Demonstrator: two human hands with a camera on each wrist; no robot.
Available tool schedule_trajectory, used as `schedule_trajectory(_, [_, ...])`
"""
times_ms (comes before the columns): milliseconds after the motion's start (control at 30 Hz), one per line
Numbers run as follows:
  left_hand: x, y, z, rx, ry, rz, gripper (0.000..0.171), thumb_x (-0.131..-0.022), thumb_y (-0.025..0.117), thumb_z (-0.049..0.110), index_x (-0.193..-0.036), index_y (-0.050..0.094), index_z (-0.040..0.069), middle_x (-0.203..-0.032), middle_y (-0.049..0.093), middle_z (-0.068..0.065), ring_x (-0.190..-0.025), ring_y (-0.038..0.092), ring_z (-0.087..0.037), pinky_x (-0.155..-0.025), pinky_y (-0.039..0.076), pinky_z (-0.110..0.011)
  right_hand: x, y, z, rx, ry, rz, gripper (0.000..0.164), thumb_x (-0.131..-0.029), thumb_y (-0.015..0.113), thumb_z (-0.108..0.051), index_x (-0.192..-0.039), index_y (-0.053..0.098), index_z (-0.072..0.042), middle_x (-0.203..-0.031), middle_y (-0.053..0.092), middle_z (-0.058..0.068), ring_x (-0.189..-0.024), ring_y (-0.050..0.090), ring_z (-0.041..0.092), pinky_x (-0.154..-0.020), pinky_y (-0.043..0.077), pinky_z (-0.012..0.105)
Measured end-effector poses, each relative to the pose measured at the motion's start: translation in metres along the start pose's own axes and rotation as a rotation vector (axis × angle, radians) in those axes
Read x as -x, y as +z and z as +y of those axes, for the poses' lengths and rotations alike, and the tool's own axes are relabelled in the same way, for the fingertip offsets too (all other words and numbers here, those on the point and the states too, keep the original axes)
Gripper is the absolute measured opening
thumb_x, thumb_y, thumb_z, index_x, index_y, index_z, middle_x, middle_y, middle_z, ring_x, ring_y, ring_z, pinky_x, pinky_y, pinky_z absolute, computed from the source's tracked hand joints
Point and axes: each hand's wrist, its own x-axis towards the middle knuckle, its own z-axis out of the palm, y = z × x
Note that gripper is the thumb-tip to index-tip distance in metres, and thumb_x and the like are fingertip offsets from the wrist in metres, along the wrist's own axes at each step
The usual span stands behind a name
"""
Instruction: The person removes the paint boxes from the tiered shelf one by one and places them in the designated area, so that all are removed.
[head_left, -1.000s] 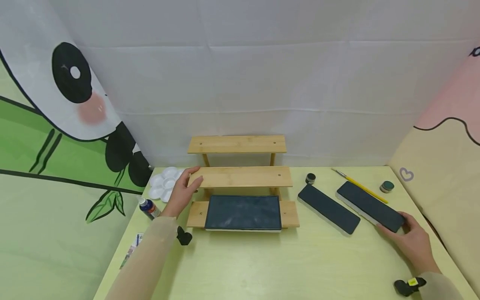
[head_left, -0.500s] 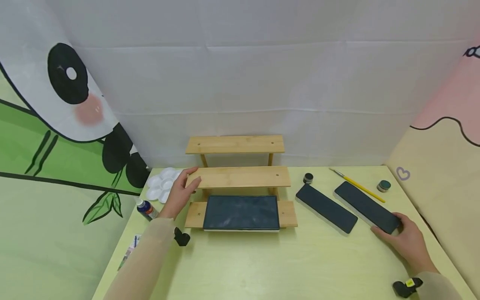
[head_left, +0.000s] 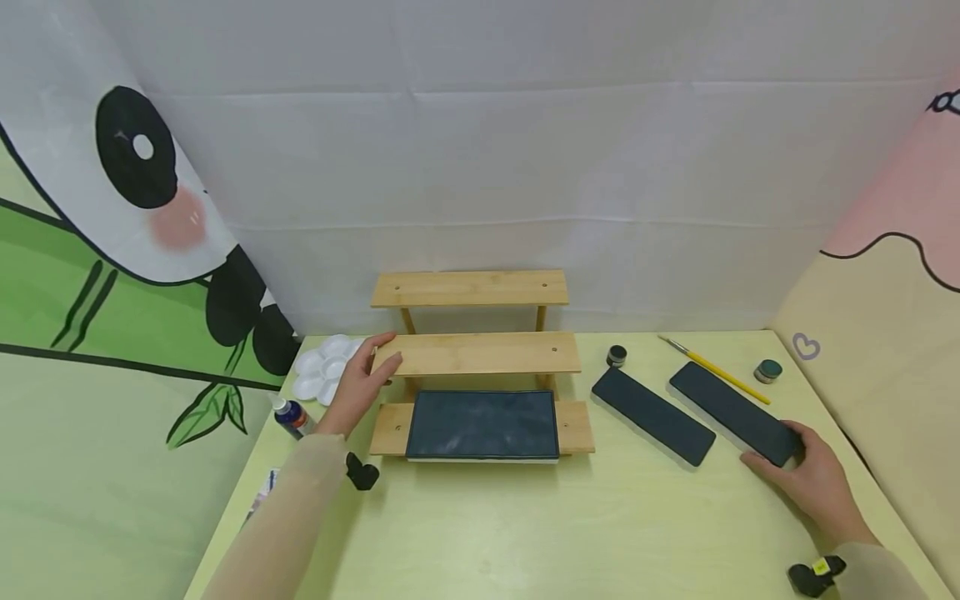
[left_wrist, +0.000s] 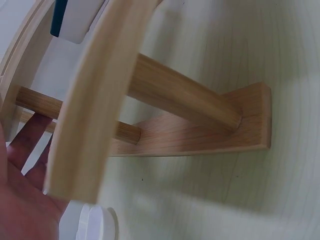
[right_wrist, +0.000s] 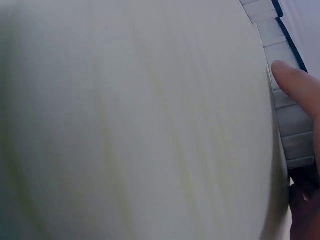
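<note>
Two hands engaged: left hand (head_left: 360,387) grips the wooden rack (head_left: 480,354); right hand (head_left: 813,479) pinches the dark slab's (head_left: 735,413) near end, which could slip if lifted there.

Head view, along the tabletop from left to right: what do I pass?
Paint bottle → white palette → left hand → wooden tiered shelf → small dark jar → first dark slab → second dark slab → right hand, holding that slab's near end.

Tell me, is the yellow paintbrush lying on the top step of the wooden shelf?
No, the yellow paintbrush lies on the table, right of the three-step wooden shelf.
</note>
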Motion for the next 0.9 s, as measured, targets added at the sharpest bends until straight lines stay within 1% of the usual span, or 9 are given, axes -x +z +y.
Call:
schedule_trajectory(100, [0.001, 0.001, 0.000, 0.007, 0.003, 0.004, 0.061, -0.105, 0.063, 0.046, -0.158, 0.045, 0.022, -0.166, 0.034, 0.001, -0.155, 0.024, -0.032, -0.092, 0.053, -0.041, -0.001, -0.001, -0.001, 0.000, 0.000, -0.021, 0.100, -0.090, 0.083, -0.045, -0.153, 0.032, 0.013, -0.143, 0.040, 0.044, -0.126, 0.040, 0.062, -0.098, 0.033, 0.074])
schedule_trajectory(267, [0.000, 0.001, 0.001, 0.004, 0.014, -0.002, 0.065, -0.106, 0.062, 0.045, -0.161, 0.041, 0.017, -0.167, 0.033, 0.000, -0.150, 0.035, -0.030, -0.094, 0.051, -0.046, -0.004, -0.004, -0.007, -0.002, 0.029, -0.045, 0.104, -0.092, 0.080, -0.048, -0.158, 0.025, 0.011, -0.148, 0.036, 0.044, -0.130, 0.037, 0.064, -0.100, 0.031, 0.076])
schedule_trajectory(433, [0.002, 0.001, 0.002, 0.004, 0.012, -0.010, 0.063, -0.107, 0.061, 0.043, -0.161, 0.041, 0.020, -0.168, 0.032, 0.001, -0.155, 0.026, -0.026, -0.094, 0.051, -0.046, -0.008, -0.008, -0.017, -0.038, 0.043, -0.023, 0.097, -0.097, 0.072, -0.051, -0.160, 0.027, 0.006, -0.152, 0.037, 0.040, -0.131, 0.039, 0.060, -0.101, 0.031, 0.075])
schedule_trajectory(533, [0.004, 0.000, 0.002, 0.002, 0.015, -0.015, 0.062, -0.107, 0.062, 0.040, -0.162, 0.040, 0.022, -0.168, 0.031, -0.001, -0.157, 0.021, -0.027, -0.094, 0.051, -0.041, -0.010, -0.010, -0.027, -0.085, 0.006, 0.017, 0.085, -0.099, 0.071, -0.047, -0.159, 0.034, 0.002, -0.154, 0.041, 0.033, -0.133, 0.040, 0.055, -0.104, 0.030, 0.072])
schedule_trajectory(600, [0.005, -0.001, 0.002, 0.008, 0.006, -0.017, 0.064, -0.107, 0.063, 0.038, -0.163, 0.038, 0.021, -0.168, 0.031, -0.002, -0.154, 0.027, -0.031, -0.094, 0.051, -0.038, -0.011, -0.010, -0.036, -0.121, -0.038, 0.042, 0.077, -0.100, 0.072, -0.041, -0.157, 0.040, -0.001, -0.154, 0.044, 0.029, -0.136, 0.039, 0.054, -0.113, 0.029, 0.063])
schedule_trajectory(700, [0.010, -0.002, 0.003, 0.036, -0.017, -0.020, 0.069, -0.107, 0.063, 0.034, -0.166, 0.030, 0.020, -0.161, 0.043, -0.012, -0.141, 0.047, -0.041, -0.095, 0.052, -0.040, -0.015, -0.004, -0.051, -0.144, -0.116, 0.066, 0.068, -0.099, 0.075, -0.035, -0.154, 0.049, -0.007, -0.151, 0.048, 0.023, -0.133, 0.043, 0.047, -0.115, 0.029, 0.036])
schedule_trajectory(733, [0.012, -0.002, 0.005, 0.051, -0.030, -0.023, 0.071, -0.107, 0.063, 0.031, -0.166, 0.027, 0.019, -0.157, 0.047, -0.016, -0.135, 0.052, -0.044, -0.096, 0.052, -0.042, -0.017, -0.001, -0.056, -0.151, -0.142, 0.064, 0.065, -0.098, 0.076, -0.034, -0.152, 0.051, -0.007, -0.150, 0.049, 0.022, -0.133, 0.043, 0.046, -0.115, 0.028, 0.036])
schedule_trajectory(800, [0.019, -0.003, 0.013, 0.067, -0.047, -0.028, 0.074, -0.108, 0.062, 0.027, -0.168, 0.020, 0.019, -0.149, 0.053, -0.022, -0.124, 0.059, -0.045, -0.096, 0.052, -0.037, -0.021, 0.005, -0.068, -0.155, -0.185, 0.041, 0.063, -0.097, 0.078, -0.033, -0.151, 0.053, -0.010, -0.149, 0.049, 0.020, -0.133, 0.042, 0.045, -0.114, 0.029, 0.039])
schedule_trajectory(900, [0.028, -0.003, 0.013, 0.095, -0.044, -0.026, 0.078, -0.108, 0.061, 0.021, -0.169, 0.012, 0.018, -0.145, 0.056, -0.026, -0.117, 0.066, -0.028, -0.094, 0.052, -0.027, -0.026, 0.015, -0.087, -0.170, -0.255, -0.007, 0.061, -0.096, 0.079, -0.030, -0.149, 0.055, -0.013, -0.150, 0.050, 0.017, -0.138, 0.041, 0.043, -0.111, 0.030, 0.061])
